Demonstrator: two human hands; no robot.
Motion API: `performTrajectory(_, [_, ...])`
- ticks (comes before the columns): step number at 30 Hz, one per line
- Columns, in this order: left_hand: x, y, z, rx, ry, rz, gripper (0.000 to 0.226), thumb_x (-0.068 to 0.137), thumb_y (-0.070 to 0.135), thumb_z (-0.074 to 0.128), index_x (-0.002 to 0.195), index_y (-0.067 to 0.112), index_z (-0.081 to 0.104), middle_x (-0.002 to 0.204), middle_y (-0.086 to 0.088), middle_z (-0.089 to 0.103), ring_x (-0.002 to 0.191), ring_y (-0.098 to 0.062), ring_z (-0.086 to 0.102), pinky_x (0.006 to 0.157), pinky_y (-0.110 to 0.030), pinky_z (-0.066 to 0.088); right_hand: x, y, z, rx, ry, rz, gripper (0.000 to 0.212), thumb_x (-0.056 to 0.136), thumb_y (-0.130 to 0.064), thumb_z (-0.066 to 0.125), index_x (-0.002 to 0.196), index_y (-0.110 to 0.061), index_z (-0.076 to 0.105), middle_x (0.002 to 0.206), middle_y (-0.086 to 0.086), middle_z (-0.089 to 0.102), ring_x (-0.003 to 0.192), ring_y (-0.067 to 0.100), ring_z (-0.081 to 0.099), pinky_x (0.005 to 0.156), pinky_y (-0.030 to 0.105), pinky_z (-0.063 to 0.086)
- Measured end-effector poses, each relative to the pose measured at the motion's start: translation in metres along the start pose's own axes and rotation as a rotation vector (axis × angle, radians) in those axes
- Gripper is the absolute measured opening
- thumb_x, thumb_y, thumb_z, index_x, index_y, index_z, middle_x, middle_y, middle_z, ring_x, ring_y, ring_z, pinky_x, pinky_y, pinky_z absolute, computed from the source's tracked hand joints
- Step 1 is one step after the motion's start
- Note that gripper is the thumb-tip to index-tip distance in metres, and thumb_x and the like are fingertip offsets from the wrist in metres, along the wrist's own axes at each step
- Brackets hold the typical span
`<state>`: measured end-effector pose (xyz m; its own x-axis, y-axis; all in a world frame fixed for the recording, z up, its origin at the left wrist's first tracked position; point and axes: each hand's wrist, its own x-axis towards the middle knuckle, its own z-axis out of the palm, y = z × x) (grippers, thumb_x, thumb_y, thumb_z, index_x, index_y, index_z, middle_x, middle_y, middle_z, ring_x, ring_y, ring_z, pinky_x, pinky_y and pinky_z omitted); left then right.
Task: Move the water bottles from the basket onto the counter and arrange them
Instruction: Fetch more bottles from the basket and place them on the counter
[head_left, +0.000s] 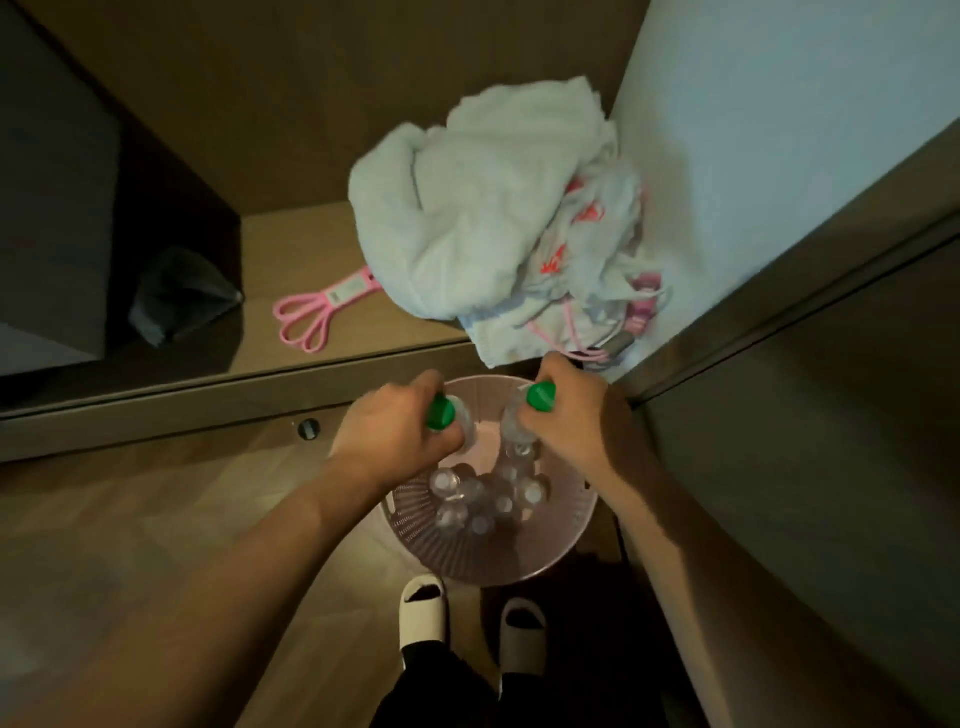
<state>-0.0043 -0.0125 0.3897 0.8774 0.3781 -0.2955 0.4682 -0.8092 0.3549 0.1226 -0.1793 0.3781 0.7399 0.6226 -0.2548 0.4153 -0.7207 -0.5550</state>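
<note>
Head cam: our left hand (387, 428) and right hand (566, 410) each clench a green-capped bottle (448, 415) over the basket (519, 561). Towels (467, 218) hog the counter (291, 249).

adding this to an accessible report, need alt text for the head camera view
Seen from above, the left hand and right hand each hold a green-capped water bottle by its neck over a pink basket on the floor. White towels lie heaped on the counter beyond.

Dim room: wood floor (130, 519), low wooden shelf (311, 249) (towels (467, 208) heaped there), pale wall (779, 104).
</note>
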Motion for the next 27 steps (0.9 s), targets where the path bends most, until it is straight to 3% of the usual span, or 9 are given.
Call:
performTrajectory(3, [-0.057, 0.041, -0.088, -0.043, 0.133, -0.041, 0.033, 0.076, 0.051, 0.061, 0.092, 0.023, 0.054, 0.075, -0.002, 0.065, 0.071, -0.030, 0.064, 0.060, -0.037, 0.053, -0.049, -0.060, -0.084, -0.026, 0.066, -0.016, 0.032, 0.080, -0.036, 0.069, 0.087, -0.020, 0.042, 0.076, 0.004, 0.055, 0.076, 0.031, 0.058, 0.061, 0.032, 0.038])
performTrajectory(6, [-0.113, 0.074, -0.162, -0.116, 0.299, -0.085, 0.028, 0.076, 0.045, 0.064, 0.093, 0.025, 0.056, 0.073, 0.004, 0.062, 0.067, -0.022, 0.063, 0.061, -0.037, 0.056, -0.097, -0.116, -0.149, -0.054, 0.189, -0.094, 0.033, 0.079, -0.039, 0.068, 0.090, -0.020, 0.044, 0.079, 0.005, 0.061, 0.074, 0.030, 0.058, 0.062, 0.034, 0.045])
performTrajectory(11, [-0.188, 0.086, -0.225, -0.340, 0.517, -0.219, 0.029, 0.072, 0.047, 0.061, 0.092, 0.026, 0.059, 0.071, 0.004, 0.065, 0.058, -0.015, 0.064, 0.056, -0.040, 0.058, -0.144, -0.188, -0.197, -0.088, 0.240, -0.202, 0.031, 0.080, -0.039, 0.065, 0.090, -0.018, 0.045, 0.077, 0.004, 0.060, 0.070, 0.030, 0.053, 0.060, 0.036, 0.043])
performTrajectory(18, [-0.265, 0.042, -0.267, -0.446, 0.705, -0.376, 0.025, 0.075, 0.040, 0.071, 0.091, 0.022, 0.064, 0.073, 0.009, 0.063, 0.068, -0.007, 0.061, 0.062, -0.032, 0.056, -0.163, -0.282, -0.178, -0.121, 0.124, -0.325, 0.030, 0.081, -0.043, 0.064, 0.085, -0.020, 0.046, 0.070, -0.001, 0.057, 0.064, 0.022, 0.053, 0.054, 0.032, 0.038])
performTrajectory(20, [-0.286, 0.013, -0.279, -0.455, 0.754, -0.423, 0.026, 0.074, 0.040, 0.070, 0.092, 0.022, 0.064, 0.076, 0.009, 0.064, 0.071, -0.007, 0.061, 0.063, -0.028, 0.055, -0.162, -0.316, -0.162, -0.118, 0.093, -0.372, 0.030, 0.080, -0.045, 0.065, 0.085, -0.022, 0.046, 0.069, -0.004, 0.056, 0.061, 0.016, 0.050, 0.051, 0.030, 0.034])
performTrajectory(23, [-0.314, -0.042, -0.292, -0.467, 0.819, -0.507, 0.025, 0.073, 0.039, 0.070, 0.091, 0.023, 0.065, 0.078, 0.009, 0.065, 0.075, -0.010, 0.062, 0.069, -0.034, 0.056, -0.158, -0.374, -0.129, -0.137, 0.052, -0.434, 0.028, 0.082, -0.045, 0.065, 0.086, -0.024, 0.046, 0.071, -0.008, 0.055, 0.063, 0.012, 0.049, 0.052, 0.028, 0.031])
performTrajectory(27, [-0.356, -0.124, -0.310, -0.476, 0.874, -0.596, 0.025, 0.073, 0.041, 0.071, 0.090, 0.024, 0.063, 0.075, 0.010, 0.064, 0.070, -0.009, 0.061, 0.064, -0.032, 0.055, -0.155, -0.456, -0.071, -0.174, -0.043, -0.502, 0.028, 0.081, -0.046, 0.066, 0.085, -0.027, 0.045, 0.076, -0.007, 0.058, 0.066, 0.009, 0.052, 0.054, 0.029, 0.040])
